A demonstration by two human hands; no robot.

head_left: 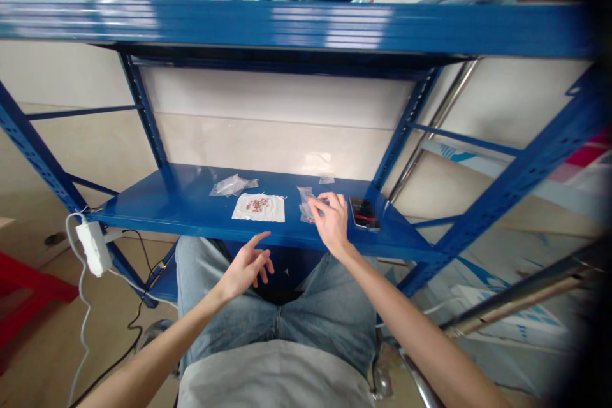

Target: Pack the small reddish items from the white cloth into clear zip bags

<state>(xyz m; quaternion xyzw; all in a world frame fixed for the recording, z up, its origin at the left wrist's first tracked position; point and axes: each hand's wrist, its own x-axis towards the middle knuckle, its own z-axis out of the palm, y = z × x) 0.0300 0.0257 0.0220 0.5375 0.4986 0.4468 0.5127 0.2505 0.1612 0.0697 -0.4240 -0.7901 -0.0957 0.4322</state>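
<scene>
My right hand (331,218) rests on the blue shelf (182,204), its fingertips pinching a small clear plastic bag (305,203). My left hand (246,266) hovers over my lap just in front of the shelf edge, fingers loosely spread and holding nothing. A white cloth or paper (259,207) with small reddish pieces on it lies on the shelf left of my right hand. More clear bags (232,185) lie behind it. A black phone (364,212) lies right of my right hand.
Blue metal racking surrounds me, with an upper shelf (296,25) overhead carrying a black tube and boxes. A white power strip (94,247) hangs at the left upright, cables trailing to the floor. A red stool (23,293) stands at far left.
</scene>
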